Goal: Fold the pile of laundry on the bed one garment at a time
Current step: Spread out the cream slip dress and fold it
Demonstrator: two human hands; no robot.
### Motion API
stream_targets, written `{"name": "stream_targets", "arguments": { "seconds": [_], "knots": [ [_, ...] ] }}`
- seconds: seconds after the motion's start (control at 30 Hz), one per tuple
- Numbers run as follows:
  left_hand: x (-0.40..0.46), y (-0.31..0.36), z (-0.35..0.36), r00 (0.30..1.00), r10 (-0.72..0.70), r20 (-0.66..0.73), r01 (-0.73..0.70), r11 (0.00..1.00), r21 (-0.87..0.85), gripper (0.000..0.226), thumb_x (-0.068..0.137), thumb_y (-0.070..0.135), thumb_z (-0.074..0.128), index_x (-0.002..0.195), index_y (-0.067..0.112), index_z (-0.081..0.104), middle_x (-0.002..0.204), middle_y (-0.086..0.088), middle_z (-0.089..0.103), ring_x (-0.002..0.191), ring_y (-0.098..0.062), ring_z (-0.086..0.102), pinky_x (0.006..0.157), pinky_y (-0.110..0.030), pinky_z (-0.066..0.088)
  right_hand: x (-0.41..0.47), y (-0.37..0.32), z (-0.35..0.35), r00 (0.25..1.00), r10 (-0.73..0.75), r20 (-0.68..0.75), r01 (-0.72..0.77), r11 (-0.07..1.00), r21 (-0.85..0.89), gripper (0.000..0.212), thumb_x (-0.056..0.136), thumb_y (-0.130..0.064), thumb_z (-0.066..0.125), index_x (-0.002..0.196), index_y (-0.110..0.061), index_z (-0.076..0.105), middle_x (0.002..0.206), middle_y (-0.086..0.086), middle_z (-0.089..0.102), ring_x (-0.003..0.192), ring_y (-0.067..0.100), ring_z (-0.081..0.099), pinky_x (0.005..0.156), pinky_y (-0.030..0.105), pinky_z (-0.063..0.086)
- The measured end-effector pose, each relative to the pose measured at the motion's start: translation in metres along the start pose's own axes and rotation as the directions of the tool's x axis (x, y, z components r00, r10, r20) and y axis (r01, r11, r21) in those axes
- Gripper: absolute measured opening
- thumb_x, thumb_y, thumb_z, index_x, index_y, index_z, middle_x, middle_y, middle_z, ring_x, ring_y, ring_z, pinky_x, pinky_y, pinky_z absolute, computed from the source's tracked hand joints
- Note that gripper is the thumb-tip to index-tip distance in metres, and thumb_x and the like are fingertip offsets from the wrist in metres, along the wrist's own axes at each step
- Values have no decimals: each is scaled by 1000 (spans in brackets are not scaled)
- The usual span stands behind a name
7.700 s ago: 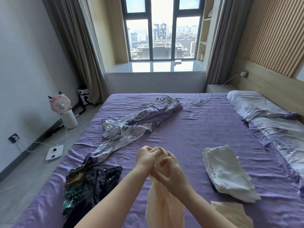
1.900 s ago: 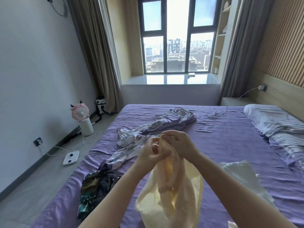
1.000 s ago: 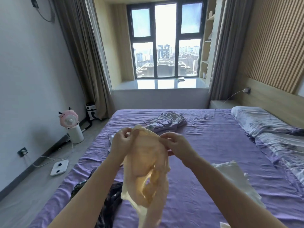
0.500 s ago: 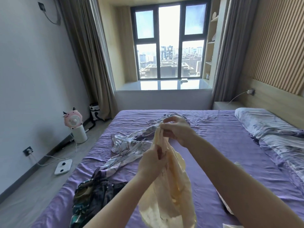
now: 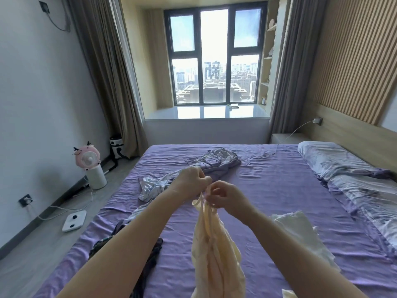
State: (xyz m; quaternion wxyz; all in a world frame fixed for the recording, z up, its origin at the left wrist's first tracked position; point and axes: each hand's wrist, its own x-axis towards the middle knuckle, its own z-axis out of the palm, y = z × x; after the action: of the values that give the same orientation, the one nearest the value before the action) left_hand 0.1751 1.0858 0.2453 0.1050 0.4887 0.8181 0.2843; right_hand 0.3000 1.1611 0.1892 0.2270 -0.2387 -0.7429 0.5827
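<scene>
A pale cream garment [image 5: 214,250] hangs bunched in the air above the purple bed [image 5: 268,190]. My left hand [image 5: 191,181] and my right hand [image 5: 225,195] both pinch its thin top edge, close together at chest height. A crumpled grey-purple patterned garment [image 5: 193,173] lies across the bed behind my hands. A dark, partly green-patterned heap of clothes [image 5: 148,254] lies at the bed's near left, mostly hidden by my left arm. A folded white garment [image 5: 300,235] rests on the bed to the right.
A patterned pillow and duvet [image 5: 348,179] lie along the right by the wooden headboard. On the floor at left stand a pink fan [image 5: 89,160] and a white scale [image 5: 74,220] with cables. The window sill is beyond the bed.
My hands have come level and closer together at the garment's top edge; half a second ago the right was held above the left. The cloth now hangs narrower.
</scene>
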Motion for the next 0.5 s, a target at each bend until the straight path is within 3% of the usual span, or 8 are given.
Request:
{"name": "stream_targets", "arguments": {
  "seconds": [0.07, 0.13, 0.27, 0.33, 0.4, 0.5],
  "knots": [
    [0, -4, -4, 999, 31, 28, -31, 999, 19, 24, 86, 30, 63, 68, 15, 62, 64, -1, 62, 60, -14, 54, 65, -30, 48, -1, 5, 2, 998, -24, -61, 19, 996, -92, 10, 82, 5, 65, 88, -3, 63, 73, 11, 64, 64, 21, 58, 62, 31, 48],
    [0, -10, -7, 997, 56, 61, -58, 998, 36, 28, 89, 35, 63, 71, 14, 65, 63, 0, 61, 57, -11, 51, 63, -29, 45, -3, 8, 1, 996, -49, -78, 42, 996, -81, 10, 82, 6, 64, 87, -3, 66, 68, 5, 63, 58, 11, 57, 57, 24, 46],
    [-3, -20, -11, 998, 66, 22, -66, 998, 2, 38, 88, 47, 60, 68, 15, 62, 62, 4, 51, 58, -11, 44, 59, -29, 35, -1, 4, -4, 984, -111, -136, 98, 990, -102, 7, 83, 3, 64, 89, 3, 67, 70, 2, 63, 59, 3, 54, 58, 11, 41],
    [-5, -21, -15, 1000, 7, 15, -3, 961, -275, 39, 89, 45, 60, 74, 9, 67, 64, 1, 60, 57, -8, 51, 61, -26, 39, 2, 2, -5, 980, -132, -147, 111, 983, -144, 6, 84, 2, 64, 89, 2, 67, 71, 0, 63, 63, 5, 55, 59, 8, 41],
    [-10, -16, -19, 996, -33, 81, 74, 810, -582, 37, 90, 37, 60, 74, 5, 67, 65, -4, 65, 57, -10, 61, 65, -25, 49, 4, 4, -5, 978, -145, -147, 104, 961, -257, 4, 84, -3, 65, 87, -5, 66, 75, 0, 64, 68, 9, 56, 62, 11, 41],
    [-14, -6, -30, 994, -31, 107, 103, 616, -781, 31, 95, 26, 54, 74, 5, 64, 67, -6, 65, 52, -16, 62, 60, -29, 56, 3, 15, -3, 969, -173, -177, 82, 899, -430, 9, 86, -9, 62, 79, -13, 59, 75, -1, 60, 70, 15, 52, 62, 18, 36]
  ]
}}
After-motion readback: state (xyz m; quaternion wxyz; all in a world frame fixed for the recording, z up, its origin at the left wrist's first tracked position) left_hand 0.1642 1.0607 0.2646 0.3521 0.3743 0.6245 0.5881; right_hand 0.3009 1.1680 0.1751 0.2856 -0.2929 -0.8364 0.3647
